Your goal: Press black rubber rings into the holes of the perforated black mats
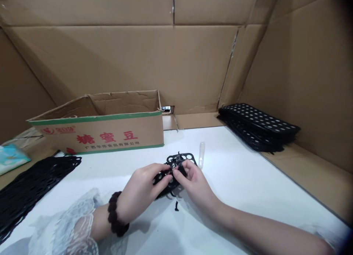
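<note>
A black sheet with round holes is held between both hands over the white table, near the middle of the view. My left hand, with a dark scrunchie on its wrist, pinches the sheet's left part between thumb and fingers. From the right, my right hand has its thumb and fingers closed on dark material at the sheet's middle. The fingertips of the two hands are close together, and the small pieces between them are hard to make out. A small black scrap lies on the table just below the hands.
An open cardboard box stands at the back left. Black perforated pieces are stacked at the back right, and a dark netlike pile lies at the left. A clear tube lies beyond my right hand. Cardboard walls surround the table.
</note>
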### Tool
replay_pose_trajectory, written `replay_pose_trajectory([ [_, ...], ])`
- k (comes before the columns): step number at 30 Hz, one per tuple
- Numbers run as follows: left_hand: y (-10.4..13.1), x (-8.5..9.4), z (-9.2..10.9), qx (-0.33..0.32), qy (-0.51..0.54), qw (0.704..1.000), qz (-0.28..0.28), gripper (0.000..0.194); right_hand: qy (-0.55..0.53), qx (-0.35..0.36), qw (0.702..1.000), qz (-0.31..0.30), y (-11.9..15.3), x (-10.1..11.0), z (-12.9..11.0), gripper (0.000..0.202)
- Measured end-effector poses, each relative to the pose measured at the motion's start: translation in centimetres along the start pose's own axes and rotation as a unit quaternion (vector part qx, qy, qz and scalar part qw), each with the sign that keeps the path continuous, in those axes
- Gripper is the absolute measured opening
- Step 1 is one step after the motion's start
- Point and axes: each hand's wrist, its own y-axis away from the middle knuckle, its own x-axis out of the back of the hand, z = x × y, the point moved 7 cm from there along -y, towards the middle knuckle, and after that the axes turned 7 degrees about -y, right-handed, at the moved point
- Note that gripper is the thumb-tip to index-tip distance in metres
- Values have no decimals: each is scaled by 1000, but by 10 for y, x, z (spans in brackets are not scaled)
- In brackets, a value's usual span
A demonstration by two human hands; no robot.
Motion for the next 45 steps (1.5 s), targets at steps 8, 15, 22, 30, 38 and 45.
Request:
replay_pose_trajectory([
  [8, -12, 8, -23, 108, 82, 991, 14, 18, 21, 23, 999, 4, -2, -2, 2, 20],
  [15, -6, -4, -28, 150, 167, 973, 49, 16, 11, 7, 1000, -18, -2, -7, 7, 17],
  [22, -15, 26, -51, 188, 181, 953, 154, 19, 20, -15, 1000, 6, 2, 1, 13, 16],
  [30, -6, 18, -20, 54, -4, 996, 76, 11, 38, -54, 998, -5, -3, 1, 13, 29],
  [38, 8, -6, -12, 10, -26, 1000, 9, 13, 41, -52, 998, -23, -1, -1, 8, 19],
  [45, 8, -8, -11, 43, 27, 999, -12, 16, 12, -42, 999, 5, -2, 2, 6, 22],
])
